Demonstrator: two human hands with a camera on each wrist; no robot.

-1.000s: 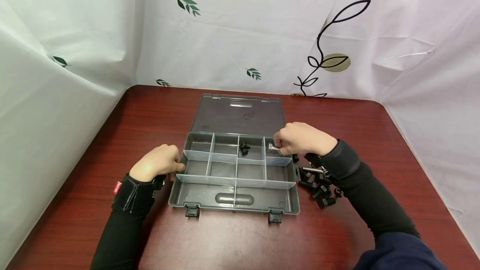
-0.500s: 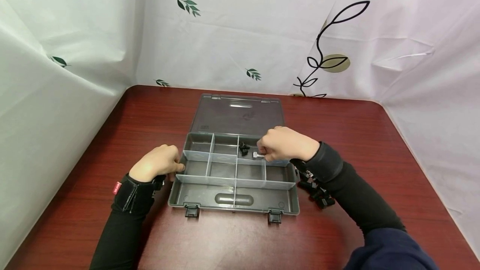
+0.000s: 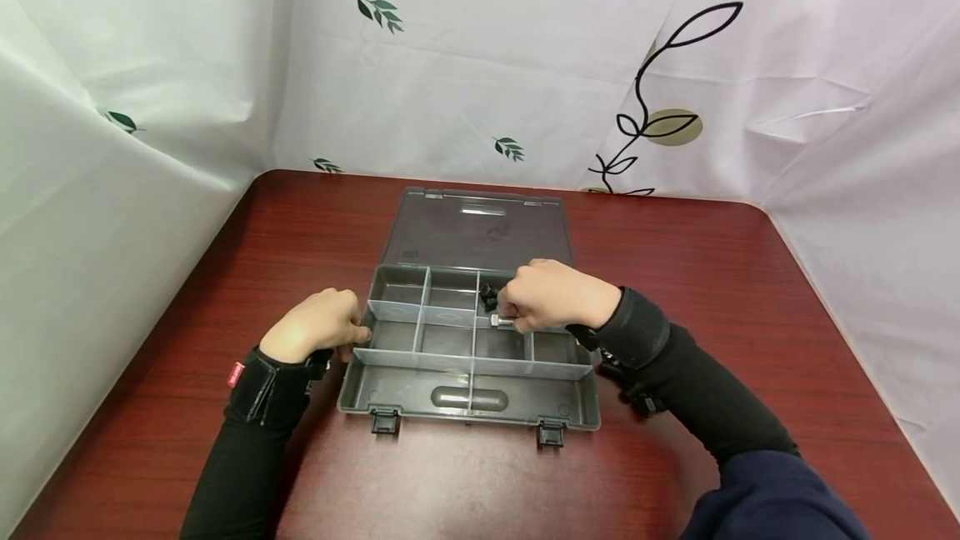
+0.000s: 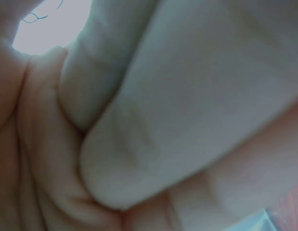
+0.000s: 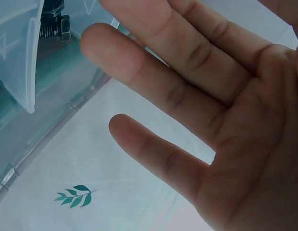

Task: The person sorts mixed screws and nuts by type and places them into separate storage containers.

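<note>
A grey plastic organizer box [image 3: 397,387] with clear dividers lies unlidded on the table in the head view. At its left wall, my left hand [image 3: 318,325] grips the rim with the thumb over the edge; the left wrist view is filled by its curled fingers. My right hand [image 3: 551,297] is above the right half of the box and pinches a silver bolt [image 3: 499,321] near the divider between the back and middle rows. Black bolts [image 3: 488,297] lie in the third back compartment, their hex heads clear in the right wrist view. My right hand hides the back-right compartment.
Flat behind the box lies its hinged lid [image 3: 480,227]. More black bolts [image 3: 642,400] are piled on the reddish table [image 3: 465,482] to the right, partly under my right forearm. Two latches stick out at the box's front. White patterned cloth [image 3: 450,65] surrounds the table.
My right hand has moved left and slightly nearer with the silver bolt, from over the back-right compartment to the divider behind the middle row. My left hand stays at the rim.
</note>
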